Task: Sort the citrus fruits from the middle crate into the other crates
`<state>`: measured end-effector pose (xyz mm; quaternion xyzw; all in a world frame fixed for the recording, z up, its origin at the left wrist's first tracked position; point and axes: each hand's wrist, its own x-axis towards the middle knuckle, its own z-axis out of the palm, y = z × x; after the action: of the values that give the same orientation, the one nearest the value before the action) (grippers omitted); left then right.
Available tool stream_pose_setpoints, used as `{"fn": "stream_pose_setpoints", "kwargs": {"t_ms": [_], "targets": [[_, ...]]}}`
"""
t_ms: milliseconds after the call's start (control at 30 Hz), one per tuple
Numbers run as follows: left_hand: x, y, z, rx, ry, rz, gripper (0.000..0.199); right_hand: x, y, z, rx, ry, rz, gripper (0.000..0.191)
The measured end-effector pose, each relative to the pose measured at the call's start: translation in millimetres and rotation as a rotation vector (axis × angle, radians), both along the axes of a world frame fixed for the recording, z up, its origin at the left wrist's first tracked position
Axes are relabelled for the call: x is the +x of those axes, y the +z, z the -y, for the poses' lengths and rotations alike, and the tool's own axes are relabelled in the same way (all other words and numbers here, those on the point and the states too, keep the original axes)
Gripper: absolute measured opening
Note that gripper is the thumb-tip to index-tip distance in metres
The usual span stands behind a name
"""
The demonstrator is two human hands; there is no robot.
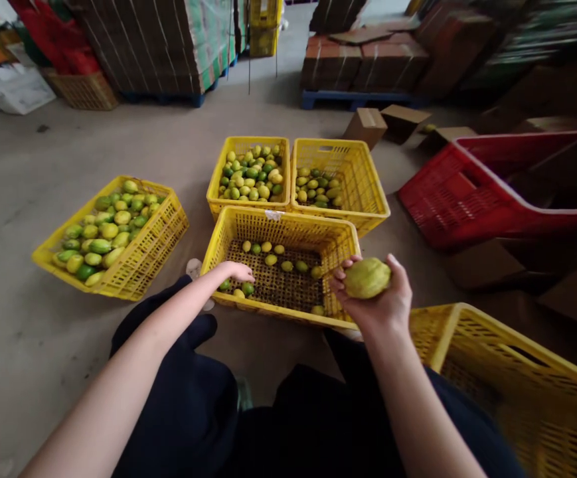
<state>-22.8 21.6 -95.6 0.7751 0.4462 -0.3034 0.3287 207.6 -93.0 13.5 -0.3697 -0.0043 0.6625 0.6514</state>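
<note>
A large yellow-green lemon (pixel 367 278) rests in my right hand (pixel 385 299), whose fingers curl around it above the right end of the near yellow crate (pixel 283 312). Over the left part of that crate is my left hand (pixel 238 271), back side up, with its fingers loosely apart and no fruit visible in them. Just under it lies a green lemon (pixel 247 289) beside a yellow one (pixel 239 293). Several more lemons, such as this yellow one (pixel 271 259), are scattered across the crate's slatted floor.
Behind stand a yellow crate (pixel 212 189) full of lemons and another (pixel 368 182) partly filled. A tilted, full crate (pixel 168 226) is at left. To the right are a red crate (pixel 432 206) and a yellow crate (pixel 460 318). Cardboard boxes (pixel 368 126) and a loaded pallet (pixel 358 98) stand farther back.
</note>
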Motion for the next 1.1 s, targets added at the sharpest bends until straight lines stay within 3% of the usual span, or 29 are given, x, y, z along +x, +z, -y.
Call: {"fn": "stream_pose_setpoints", "kwargs": {"t_ms": [200, 367, 533, 700, 800, 900, 1000, 1100], "targets": [[31.3, -70.5, -43.6, 0.047, 0.085, -0.068, 0.035, 3.4, -24.4, 20.3, -0.204, -0.074, -0.142, 0.023], [84.2, -121.2, -77.6, 0.287, 0.187, 0.001, 0.037, 3.4, -31.6, 33.8, -0.380, -0.091, -0.169, 0.019], [138.7, -167.9, -96.7, 0.458, 0.259, 0.105, 0.032, 10.7, -46.8, 42.5, -0.337, -0.064, -0.165, 0.021], [155.7, -195.6, -101.2, 0.531, 0.401, 0.095, 0.038, 22.0, -59.4, 45.4, -0.322, -0.025, -0.201, 0.025], [154.8, -198.1, -97.2, 0.525, 0.430, 0.138, 0.037, 18.8, -55.1, 41.2, -0.331, -0.026, -0.222, 0.025], [150.7, -184.4, -89.0, 0.506, 0.444, 0.210, 0.033, 10.0, -43.6, 33.5, -0.359, -0.094, -0.231, 0.024], [140.2, -149.1, -82.0, 0.519, 0.486, 0.302, 0.036, 1.5, -32.0, 25.2, -0.391, -0.120, -0.223, 0.024], [119.8, -92.7, -78.4, 0.556, 0.516, 0.407, 0.040, -6.1, -24.9, 17.9, -0.368, -0.091, -0.189, 0.023]]}}
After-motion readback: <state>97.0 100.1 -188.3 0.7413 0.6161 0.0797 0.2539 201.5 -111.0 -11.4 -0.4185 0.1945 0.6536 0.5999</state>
